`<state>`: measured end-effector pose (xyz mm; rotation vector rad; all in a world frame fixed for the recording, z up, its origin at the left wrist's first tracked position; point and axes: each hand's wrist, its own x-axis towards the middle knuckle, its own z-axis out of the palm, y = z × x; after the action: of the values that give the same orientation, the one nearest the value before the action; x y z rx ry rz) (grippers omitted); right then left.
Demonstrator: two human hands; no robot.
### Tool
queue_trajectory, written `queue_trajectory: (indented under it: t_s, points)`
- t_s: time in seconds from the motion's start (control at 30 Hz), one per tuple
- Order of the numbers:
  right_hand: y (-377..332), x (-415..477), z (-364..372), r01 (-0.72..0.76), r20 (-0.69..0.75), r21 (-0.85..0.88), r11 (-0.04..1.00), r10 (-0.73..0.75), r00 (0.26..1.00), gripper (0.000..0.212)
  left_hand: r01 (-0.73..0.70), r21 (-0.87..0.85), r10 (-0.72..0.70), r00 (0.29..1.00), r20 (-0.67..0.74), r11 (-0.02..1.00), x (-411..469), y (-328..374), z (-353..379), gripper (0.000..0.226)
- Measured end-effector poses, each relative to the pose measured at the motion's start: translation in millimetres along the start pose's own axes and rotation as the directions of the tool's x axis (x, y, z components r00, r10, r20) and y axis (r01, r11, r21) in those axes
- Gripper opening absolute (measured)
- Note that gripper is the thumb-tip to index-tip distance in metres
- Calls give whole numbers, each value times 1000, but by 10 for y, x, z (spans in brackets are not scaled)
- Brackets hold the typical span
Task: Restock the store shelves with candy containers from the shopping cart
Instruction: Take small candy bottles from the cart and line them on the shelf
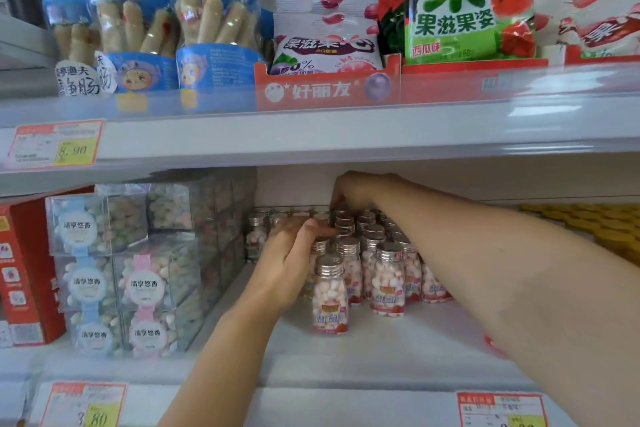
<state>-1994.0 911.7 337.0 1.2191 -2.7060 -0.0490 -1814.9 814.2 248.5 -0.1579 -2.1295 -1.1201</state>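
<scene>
Store shelf, lower tier: your left hand curls round candy bottles at the cluster's left edge; your right hand reaches its back row, grip unseen. Many bottles stand shelved; front space looks left to fill.

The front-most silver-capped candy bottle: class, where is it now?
In the head view the front-most bottle stands mid-frame on the lower shelf, ahead of the other bottles, just right of the left hand.

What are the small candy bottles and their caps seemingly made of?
The candy bottles: clear and glossy, probably plastic or glass; the pink-white candies show through. Their caps: silvery, ribbed, metallic sheen; metal or metallised plastic.
</scene>
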Motion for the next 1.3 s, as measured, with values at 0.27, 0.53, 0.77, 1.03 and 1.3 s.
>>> queue_trajectory:
  t_s: [0.27,0.53,0.77,1.03,1.3]
  points:
    - [23,48,18,66,-19,-90,994,-68,997,39,-19,32,18,999,40,999,-38,23,-5,49]
    - [-20,72,35,66,-39,-164,984,-74,997,32,-10,35,8,998,56,999,-35,25,-15,49]
    - [55,-119,-109,55,-128,80,995,-45,991,39,-2,24,0,998,65,1000,-28,-6,-11,48]
    - [-110,-163,-205,77,121,106,991,-89,989,40,-9,2,9,998,61,1000,-44,30,-16,45]
    - [-114,-155,-109,65,-12,28,997,-65,998,31,-41,30,39,997,66,999,-32,35,-17,46]
